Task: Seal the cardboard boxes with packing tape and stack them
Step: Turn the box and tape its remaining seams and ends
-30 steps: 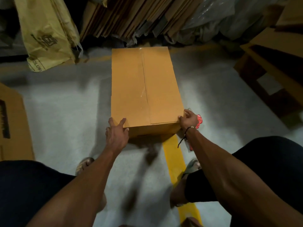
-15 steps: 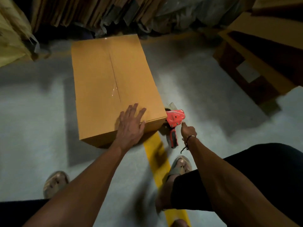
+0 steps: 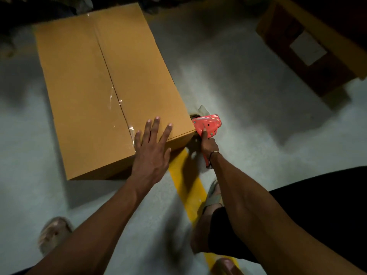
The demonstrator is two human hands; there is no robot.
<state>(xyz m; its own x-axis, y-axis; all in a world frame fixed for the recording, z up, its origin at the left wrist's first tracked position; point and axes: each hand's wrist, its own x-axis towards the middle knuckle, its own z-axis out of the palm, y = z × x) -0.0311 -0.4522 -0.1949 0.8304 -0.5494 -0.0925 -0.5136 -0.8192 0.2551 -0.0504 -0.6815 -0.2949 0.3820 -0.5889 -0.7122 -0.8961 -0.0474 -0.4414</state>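
While gripping the dispenser (image 3: 207,124), left hand (image 3: 152,149) flat on box (image 3: 103,86)

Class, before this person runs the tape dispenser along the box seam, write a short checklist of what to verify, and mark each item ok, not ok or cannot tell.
1. Flaps of the cardboard box closed and meeting at the seam: ok.
2. Left hand flat on the top near the edge, steadying the box: ok.
3. Right hand grips the red tape dispenser: ok.
4. Dispenser placed on the seam: not ok, it is beside the box corner.
5. Seam fully taped: cannot tell; only some clear tape glints.
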